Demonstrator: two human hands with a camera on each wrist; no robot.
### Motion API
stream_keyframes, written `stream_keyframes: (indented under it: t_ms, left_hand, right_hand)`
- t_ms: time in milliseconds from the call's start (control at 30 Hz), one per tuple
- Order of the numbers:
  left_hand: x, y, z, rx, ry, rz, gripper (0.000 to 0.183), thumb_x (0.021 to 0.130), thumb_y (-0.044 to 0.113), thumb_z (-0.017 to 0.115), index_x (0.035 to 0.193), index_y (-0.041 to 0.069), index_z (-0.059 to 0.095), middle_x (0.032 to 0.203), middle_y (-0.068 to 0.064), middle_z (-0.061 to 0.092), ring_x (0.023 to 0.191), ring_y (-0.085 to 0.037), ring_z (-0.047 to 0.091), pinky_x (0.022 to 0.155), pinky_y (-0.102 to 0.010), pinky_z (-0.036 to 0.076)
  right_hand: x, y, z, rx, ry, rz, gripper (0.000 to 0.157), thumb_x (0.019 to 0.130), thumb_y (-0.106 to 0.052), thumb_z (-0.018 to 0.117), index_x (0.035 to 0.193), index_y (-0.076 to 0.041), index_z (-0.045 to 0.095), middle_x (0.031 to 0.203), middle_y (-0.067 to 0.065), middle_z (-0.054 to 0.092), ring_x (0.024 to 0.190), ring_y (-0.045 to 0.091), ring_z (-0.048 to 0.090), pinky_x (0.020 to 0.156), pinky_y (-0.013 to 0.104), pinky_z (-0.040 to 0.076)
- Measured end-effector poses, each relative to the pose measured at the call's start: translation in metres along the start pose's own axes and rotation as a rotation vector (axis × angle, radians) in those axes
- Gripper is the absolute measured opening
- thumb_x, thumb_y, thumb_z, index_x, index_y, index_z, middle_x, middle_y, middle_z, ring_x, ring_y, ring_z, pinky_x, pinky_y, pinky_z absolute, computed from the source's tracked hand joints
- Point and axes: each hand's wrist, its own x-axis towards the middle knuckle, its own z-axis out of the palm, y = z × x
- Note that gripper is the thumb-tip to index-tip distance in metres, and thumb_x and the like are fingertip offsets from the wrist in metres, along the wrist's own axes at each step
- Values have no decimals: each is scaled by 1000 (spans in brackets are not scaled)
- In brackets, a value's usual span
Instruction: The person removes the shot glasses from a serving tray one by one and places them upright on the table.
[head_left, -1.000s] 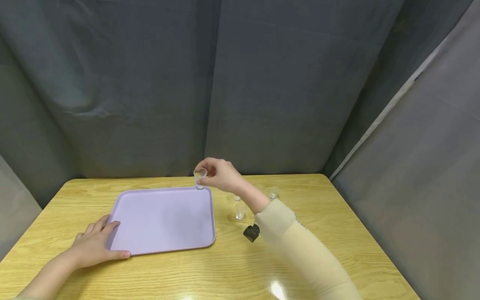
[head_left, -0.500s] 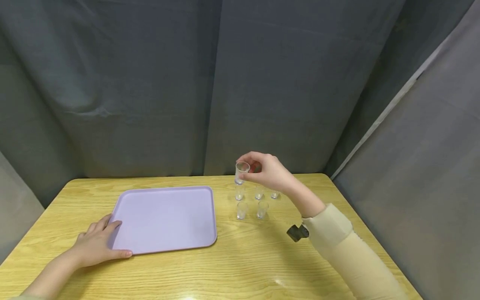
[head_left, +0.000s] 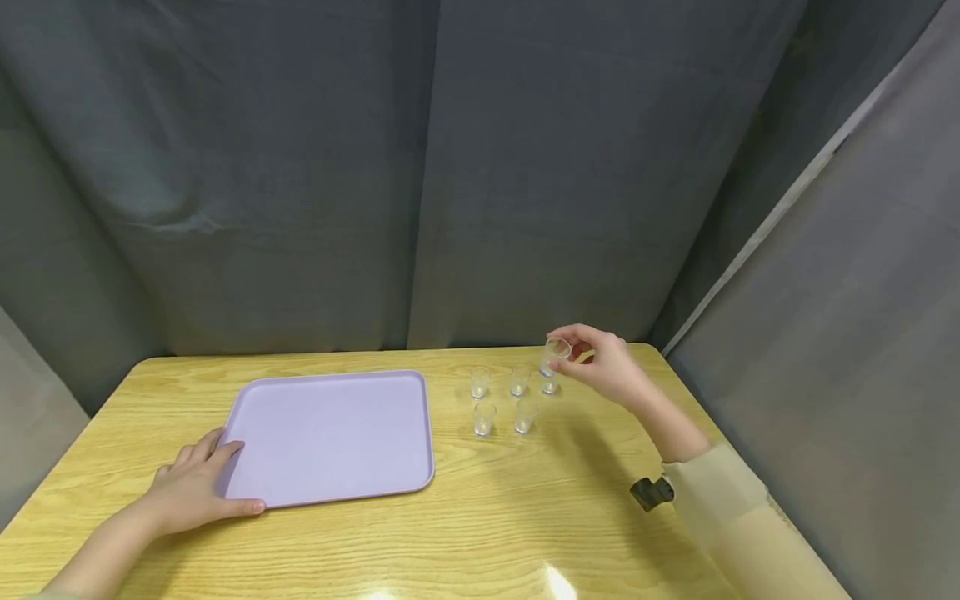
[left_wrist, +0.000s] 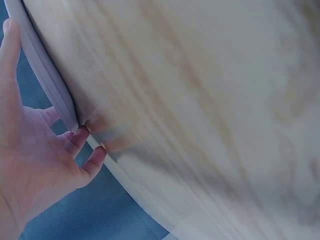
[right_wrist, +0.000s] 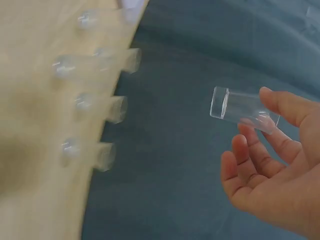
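Observation:
My right hand (head_left: 613,368) holds a small clear shot glass (head_left: 555,353) between thumb and fingers, upright and raised above the table. In the right wrist view the thumb lies along one side of this shot glass (right_wrist: 237,106) and the fingers along the other, near its mouth. In the head view it overlaps another glass (head_left: 550,385) at the back right of a small group. My left hand (head_left: 183,492) rests at the front left corner of a lilac tray (head_left: 330,442), thumb by the front edge and fingers over the left rim.
Several matching shot glasses stand upright in two rows right of the tray, among them a front-left glass (head_left: 483,419) and a front-right glass (head_left: 525,417). Dark grey curtains (head_left: 300,183) enclose the back and sides of the wooden table (head_left: 420,542).
From over the tray's back right corner, my right hand has carried the shot glass rightward past the other glasses to the back right of the group. The left hand and tray stay put.

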Motion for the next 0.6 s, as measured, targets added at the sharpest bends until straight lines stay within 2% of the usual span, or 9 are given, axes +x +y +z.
stream_keyframes:
  t_ms: [267,400,600]
  left_hand:
    - [-1,-3,1,2,8,-5,107,65,74,66,135,-3,42,143,-35,23,119,-51,31,77,-70,31]
    - [-1,-3,1,-1,14,-2,107,65,74,66,136,-3,42,143,-35,23,119,-51,31,77,-70,31]
    - [0,-3,2,-2,11,-2,107,65,73,66,136,-3,42,143,-35,23,120,-51,30,78,-70,31]
  right_hand:
    - [-11,49,25,-7,43,69,36,85,-16,71,118,-4,62,102,13,66,84,24,59,62,27,46]
    - [-14,66,38,-3,45,122,35,83,-12,72,115,-2,63,99,14,66,82,23,58,62,25,45]
    - [-17,88,54,18,31,156,35,81,-8,73,112,3,63,95,17,66,79,22,58,65,26,45]
